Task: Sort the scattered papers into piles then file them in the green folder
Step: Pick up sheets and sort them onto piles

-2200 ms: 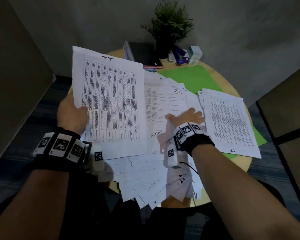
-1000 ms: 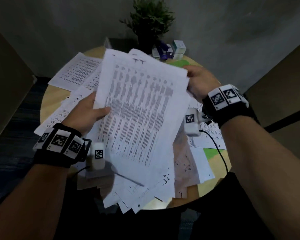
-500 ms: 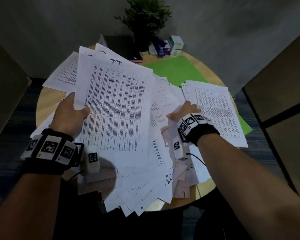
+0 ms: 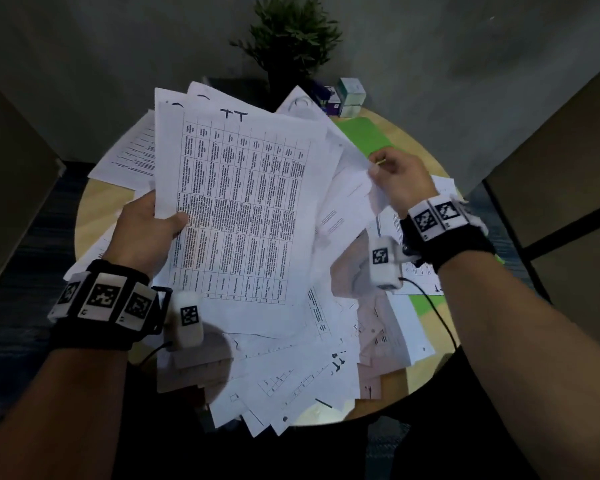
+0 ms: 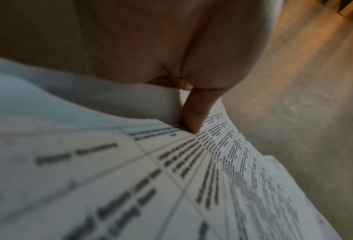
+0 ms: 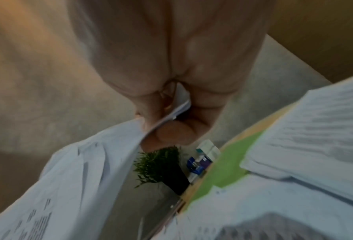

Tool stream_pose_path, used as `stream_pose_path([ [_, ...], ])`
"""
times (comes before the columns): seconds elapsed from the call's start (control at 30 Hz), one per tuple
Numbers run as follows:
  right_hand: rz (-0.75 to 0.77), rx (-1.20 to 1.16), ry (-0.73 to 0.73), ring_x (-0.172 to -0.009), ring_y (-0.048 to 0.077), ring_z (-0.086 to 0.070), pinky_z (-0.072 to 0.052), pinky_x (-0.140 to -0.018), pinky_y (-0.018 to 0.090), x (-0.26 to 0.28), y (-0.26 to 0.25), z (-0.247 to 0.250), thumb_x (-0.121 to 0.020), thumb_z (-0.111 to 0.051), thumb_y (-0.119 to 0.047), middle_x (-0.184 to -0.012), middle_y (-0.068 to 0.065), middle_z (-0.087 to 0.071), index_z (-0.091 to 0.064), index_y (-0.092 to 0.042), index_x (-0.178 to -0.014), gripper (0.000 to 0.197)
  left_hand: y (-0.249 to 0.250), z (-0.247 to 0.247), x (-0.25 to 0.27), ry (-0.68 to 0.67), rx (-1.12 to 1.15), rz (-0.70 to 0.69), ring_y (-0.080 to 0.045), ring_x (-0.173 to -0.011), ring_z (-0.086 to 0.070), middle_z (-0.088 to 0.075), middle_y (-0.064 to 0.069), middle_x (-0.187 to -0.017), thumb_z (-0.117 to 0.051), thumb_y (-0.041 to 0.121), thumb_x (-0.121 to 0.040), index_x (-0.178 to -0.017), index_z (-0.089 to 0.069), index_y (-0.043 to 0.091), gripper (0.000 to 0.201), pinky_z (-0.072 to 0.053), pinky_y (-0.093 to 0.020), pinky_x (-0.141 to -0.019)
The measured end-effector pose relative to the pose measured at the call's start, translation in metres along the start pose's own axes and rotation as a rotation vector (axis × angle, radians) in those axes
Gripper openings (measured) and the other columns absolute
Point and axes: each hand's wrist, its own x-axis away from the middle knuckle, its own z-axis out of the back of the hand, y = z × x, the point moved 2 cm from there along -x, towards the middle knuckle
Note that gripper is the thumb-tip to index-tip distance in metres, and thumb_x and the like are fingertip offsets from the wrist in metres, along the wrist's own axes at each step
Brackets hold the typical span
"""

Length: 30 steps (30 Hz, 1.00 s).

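My left hand (image 4: 153, 220) grips a raised stack of printed sheets (image 4: 243, 209) by its left edge, thumb on the top table page marked "TT"; the left wrist view shows the thumb (image 5: 194, 115) pressed on that stack (image 5: 171, 178). My right hand (image 4: 392, 174) pinches the corner of a single sheet (image 4: 347, 188) lifted off the heap; in the right wrist view the fingers (image 6: 167, 133) clamp its edge (image 6: 89, 170). Loose papers (image 4: 302, 372) cover the round table. The green folder (image 4: 364, 133) lies at the back right, mostly under papers, and shows as a green strip (image 6: 226, 167).
A potted plant (image 4: 291, 39) and small boxes (image 4: 350, 95) stand at the table's (image 4: 94, 202) far edge. A sorted pile (image 6: 315, 138) rests on the folder to the right. More sheets (image 4: 129, 154) lie at the back left. Papers overhang the near edge.
My right hand left the heap, rose and moved right and back, now pinching one sheet by its corner. The left hand's stack stays raised, tipped slightly closer to me.
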Motion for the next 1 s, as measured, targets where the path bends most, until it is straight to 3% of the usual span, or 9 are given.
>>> stream_pose_path([
  [0.07,0.049,-0.047,-0.053,-0.056,0.008,-0.053,-0.04,-0.06,0.024,-0.005,-0.015,0.006,-0.088,-0.063,-0.012,-0.056,-0.014,-0.061,-0.063,-0.032,-0.07,0.027,0.001,-0.002,0.0,-0.015,0.035,-0.018,-0.011,-0.095,-0.065,-0.067,0.013,-0.097,-0.054,0.002,-0.095,-0.126,-0.062,0.015,0.035,-0.05,-0.02,-0.08],
  [0.17,0.064,-0.117,-0.16,-0.059,0.011,-0.054,-0.041,-0.063,0.028,-0.007,-0.032,0.003,-0.078,-0.064,-0.019,-0.059,-0.013,-0.064,-0.069,-0.038,-0.065,0.023,0.002,-0.005,0.001,-0.07,0.056,-0.043,0.0,-0.09,-0.063,-0.067,0.003,-0.11,-0.051,-0.002,-0.095,-0.131,-0.058,0.013,0.039,-0.048,-0.005,-0.066],
  [0.27,0.029,-0.184,-0.229,-0.064,0.018,-0.059,-0.046,-0.067,0.033,-0.008,-0.04,-0.008,-0.074,-0.067,-0.011,-0.065,-0.006,-0.068,-0.069,-0.025,-0.067,0.015,-0.001,-0.008,0.0,-0.151,0.045,-0.044,0.008,-0.089,-0.062,-0.066,0.013,-0.108,-0.05,-0.004,-0.096,-0.134,-0.054,0.017,0.044,-0.047,-0.002,-0.064],
  [0.4,-0.056,-0.294,-0.207,-0.076,0.031,-0.054,-0.041,-0.071,0.044,-0.005,-0.042,-0.022,-0.072,-0.068,-0.014,-0.079,0.016,-0.063,-0.069,-0.021,-0.066,0.009,-0.007,-0.007,-0.004,-0.16,-0.029,-0.028,0.005,-0.086,-0.058,-0.066,0.005,-0.109,-0.052,-0.001,-0.096,-0.13,-0.058,0.014,0.038,-0.043,0.0,-0.059],
  [0.47,-0.106,-0.435,-0.139,-0.079,0.031,-0.057,-0.047,-0.072,0.05,0.0,-0.047,-0.029,-0.082,-0.067,-0.025,-0.086,0.016,-0.064,-0.069,-0.02,-0.08,0.006,-0.007,-0.005,-0.005,-0.107,-0.04,-0.028,0.001,-0.084,-0.059,-0.065,0.0,-0.11,-0.053,0.0,-0.096,-0.128,-0.061,0.011,0.035,-0.042,-0.001,-0.057],
  [0.6,-0.229,-0.647,-0.087,-0.073,0.025,-0.061,-0.051,-0.071,0.041,0.021,-0.042,-0.044,-0.095,-0.049,-0.047,-0.097,0.011,-0.065,-0.049,-0.018,-0.118,0.037,-0.011,-0.001,-0.012,-0.004,0.091,0.005,-0.018,-0.105,-0.061,-0.066,-0.004,-0.119,-0.053,-0.001,-0.094,-0.13,-0.06,0.012,0.039,-0.045,-0.021,-0.085],
  [0.73,-0.292,-0.252,-0.264,-0.092,0.021,-0.067,-0.052,-0.088,0.043,0.056,-0.019,-0.065,-0.08,-0.07,-0.047,-0.113,0.004,-0.066,-0.042,-0.022,-0.132,0.064,-0.014,-0.005,-0.016,0.029,0.181,0.03,-0.018,-0.114,-0.058,-0.062,-0.002,-0.128,-0.051,-0.002,-0.095,-0.138,-0.053,0.011,0.044,-0.043,-0.028,-0.097],
  [0.83,-0.203,-0.031,-0.276,-0.116,0.022,-0.054,-0.043,-0.102,0.04,0.071,-0.014,-0.079,-0.091,-0.061,-0.023,-0.131,0.006,-0.056,-0.041,-0.011,-0.135,0.05,-0.017,-0.014,-0.013,0.002,0.174,0.025,-0.019,-0.119,-0.057,-0.061,0.001,-0.13,-0.052,0.003,-0.096,-0.138,-0.049,0.016,0.044,-0.043,-0.033,-0.1],
  [1.0,-0.113,-0.011,-0.218,-0.11,0.021,-0.055,-0.04,-0.09,0.028,0.076,-0.013,-0.05,-0.095,-0.05,-0.009,-0.123,0.008,-0.059,-0.048,-0.008,-0.127,0.032,-0.017,-0.039,0.011,-0.112,0.132,0.034,-0.023,-0.122,-0.051,-0.053,0.002,-0.131,-0.048,0.004,-0.099,-0.142,-0.035,0.02,0.048,-0.04,-0.042,-0.105],
])
